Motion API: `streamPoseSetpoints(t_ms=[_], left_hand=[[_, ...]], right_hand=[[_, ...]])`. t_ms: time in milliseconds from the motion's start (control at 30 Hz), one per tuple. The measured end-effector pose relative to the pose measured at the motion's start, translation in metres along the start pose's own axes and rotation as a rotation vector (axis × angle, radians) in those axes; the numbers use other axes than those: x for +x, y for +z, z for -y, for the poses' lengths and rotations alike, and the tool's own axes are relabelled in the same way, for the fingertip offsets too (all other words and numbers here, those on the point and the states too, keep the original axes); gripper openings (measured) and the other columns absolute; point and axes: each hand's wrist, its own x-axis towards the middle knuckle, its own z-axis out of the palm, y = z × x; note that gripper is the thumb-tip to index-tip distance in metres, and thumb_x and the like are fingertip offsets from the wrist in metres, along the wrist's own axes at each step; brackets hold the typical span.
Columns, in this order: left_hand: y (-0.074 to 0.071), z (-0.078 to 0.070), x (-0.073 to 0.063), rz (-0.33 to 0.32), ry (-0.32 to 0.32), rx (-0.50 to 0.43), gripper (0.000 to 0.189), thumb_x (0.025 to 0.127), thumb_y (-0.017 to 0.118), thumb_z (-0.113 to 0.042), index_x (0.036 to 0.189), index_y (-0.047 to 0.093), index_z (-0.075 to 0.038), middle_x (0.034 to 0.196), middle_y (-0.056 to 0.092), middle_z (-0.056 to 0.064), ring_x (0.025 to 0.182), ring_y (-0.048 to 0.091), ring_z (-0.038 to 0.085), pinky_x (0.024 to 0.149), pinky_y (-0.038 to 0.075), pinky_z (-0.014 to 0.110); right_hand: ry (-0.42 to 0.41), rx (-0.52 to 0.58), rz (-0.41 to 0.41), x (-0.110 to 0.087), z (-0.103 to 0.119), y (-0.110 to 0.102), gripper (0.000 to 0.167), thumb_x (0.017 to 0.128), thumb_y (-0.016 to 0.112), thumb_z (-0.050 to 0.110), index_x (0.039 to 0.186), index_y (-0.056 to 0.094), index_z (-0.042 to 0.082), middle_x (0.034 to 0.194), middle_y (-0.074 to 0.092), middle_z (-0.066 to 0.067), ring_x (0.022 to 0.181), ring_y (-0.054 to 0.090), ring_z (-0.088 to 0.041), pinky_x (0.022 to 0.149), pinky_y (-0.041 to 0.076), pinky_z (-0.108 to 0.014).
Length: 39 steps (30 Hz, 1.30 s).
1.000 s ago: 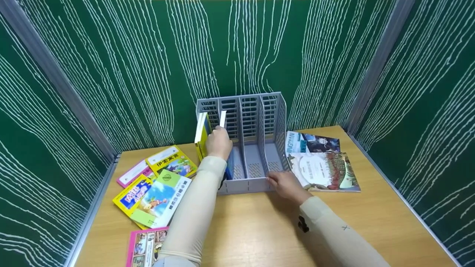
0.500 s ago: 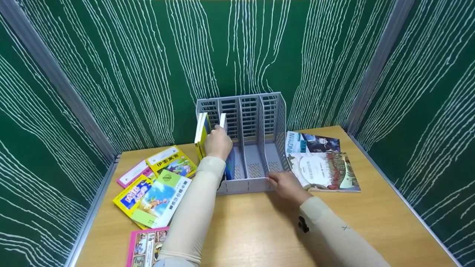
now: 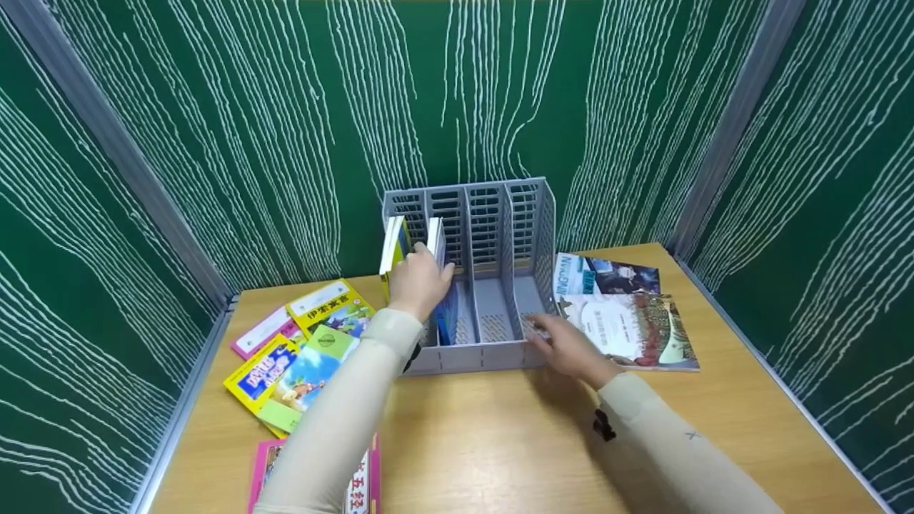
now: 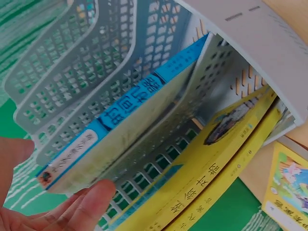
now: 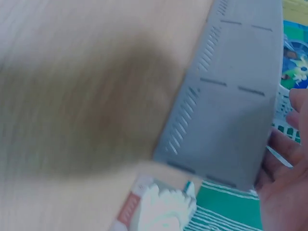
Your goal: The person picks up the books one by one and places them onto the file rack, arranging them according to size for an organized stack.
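Observation:
A grey four-slot file organizer stands on the table. In its second slot from the left is an upright book with a blue spine, its white top edge showing in the head view. My left hand is around this book's near upper end, thumb and fingers spread loosely on either side. The thumb appears apart from the spine. Yellow books stand in the leftmost slot beside that hand. My right hand is at the organizer's front right corner, fingers loosely bent and holding nothing.
Several children's books lie overlapping at the left. A pink-edged book lies at the front left, partly under my left forearm. Right of the organizer lie a pale picture book and a dark-covered book. Green walls enclose the table.
My right hand has let go of the organizer's front edge and drawn slightly right. My left fingers have loosened around the blue-spined book. The head view has shifted slightly.

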Motion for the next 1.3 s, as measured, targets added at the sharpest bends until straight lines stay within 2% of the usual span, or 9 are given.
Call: streamPoseSetpoints(t_ms=[167, 333, 400, 600, 867, 1000, 1200, 1300], left_hand=[[-0.007, 0.008, -0.008, 0.007, -0.001, -0.046, 0.075, 0.106, 0.068, -0.05, 0.148, 0.054, 0.01, 0.108, 0.079, 0.025, 0.087, 0.081, 0.034, 0.077, 0.068, 0.044], [-0.011, 0.021, -0.017, 0.003, 0.002, -0.114, 0.078, 0.106, 0.069, -0.049, 0.153, 0.049, 0.01, 0.121, 0.077, 0.028, 0.097, 0.081, 0.035, 0.081, 0.068, 0.043], [-0.01, 0.026, -0.022, 0.001, 0.002, -0.145, 0.076, 0.106, 0.069, -0.048, 0.152, 0.049, 0.01, 0.12, 0.077, 0.028, 0.093, 0.081, 0.034, 0.077, 0.069, 0.041], [-0.003, 0.038, -0.037, -0.017, 0.006, -0.146, 0.065, 0.105, 0.07, -0.049, 0.137, 0.059, 0.007, 0.114, 0.077, 0.027, 0.085, 0.079, 0.034, 0.07, 0.067, 0.042], [0.022, 0.049, -0.054, 0.0, 0.016, -0.149, 0.054, 0.103, 0.074, -0.048, 0.12, 0.067, 0.003, 0.096, 0.075, 0.02, 0.075, 0.071, 0.029, 0.065, 0.061, 0.04], [0.038, 0.053, -0.06, 0.012, 0.073, -0.129, 0.05, 0.103, 0.075, -0.046, 0.115, 0.068, 0.001, 0.097, 0.075, 0.019, 0.081, 0.074, 0.03, 0.07, 0.063, 0.041], [0.057, 0.058, -0.067, 0.053, 0.134, -0.063, 0.052, 0.103, 0.073, -0.049, 0.119, 0.071, 0.0, 0.104, 0.077, 0.016, 0.088, 0.077, 0.029, 0.078, 0.066, 0.042], [0.066, 0.059, -0.07, 0.069, 0.165, -0.03, 0.054, 0.102, 0.074, -0.052, 0.119, 0.071, -0.001, 0.104, 0.077, 0.016, 0.088, 0.076, 0.028, 0.078, 0.066, 0.041]], right_hand=[[0.039, -0.02, -0.061, 0.002, -0.009, -0.023, 0.047, 0.109, 0.063, 0.016, 0.15, 0.055, -0.007, 0.144, 0.063, -0.031, 0.137, 0.058, -0.051, 0.12, 0.044, -0.066], [0.05, -0.046, -0.115, -0.001, -0.025, -0.042, 0.044, 0.11, 0.062, 0.014, 0.146, 0.056, -0.01, 0.142, 0.063, -0.034, 0.136, 0.057, -0.053, 0.12, 0.043, -0.068], [0.06, -0.061, -0.132, -0.003, -0.033, -0.047, 0.042, 0.11, 0.062, 0.012, 0.144, 0.057, -0.012, 0.141, 0.063, -0.035, 0.135, 0.058, -0.054, 0.119, 0.043, -0.068], [0.1, -0.12, -0.138, -0.013, -0.056, -0.052, 0.041, 0.106, 0.065, 0.01, 0.14, 0.06, -0.013, 0.141, 0.063, -0.037, 0.135, 0.057, -0.057, 0.118, 0.043, -0.069], [0.196, -0.155, -0.035, -0.027, -0.08, -0.043, 0.049, 0.102, 0.072, 0.014, 0.141, 0.059, -0.012, 0.144, 0.061, -0.036, 0.135, 0.057, -0.057, 0.115, 0.047, -0.068], [0.249, -0.163, 0.028, -0.032, -0.086, -0.041, 0.058, 0.098, 0.077, 0.017, 0.143, 0.057, -0.012, 0.146, 0.059, -0.037, 0.135, 0.057, -0.057, 0.114, 0.047, -0.069], [0.365, -0.149, 0.126, -0.035, -0.091, -0.035, 0.079, 0.093, 0.085, 0.029, 0.155, 0.05, -0.005, 0.165, 0.041, -0.035, 0.153, 0.039, -0.057, 0.125, 0.031, -0.075], [0.357, -0.193, 0.16, -0.035, -0.093, -0.032, 0.085, 0.091, 0.086, 0.033, 0.158, 0.048, -0.002, 0.169, 0.033, -0.036, 0.156, 0.032, -0.059, 0.124, 0.027, -0.078]])
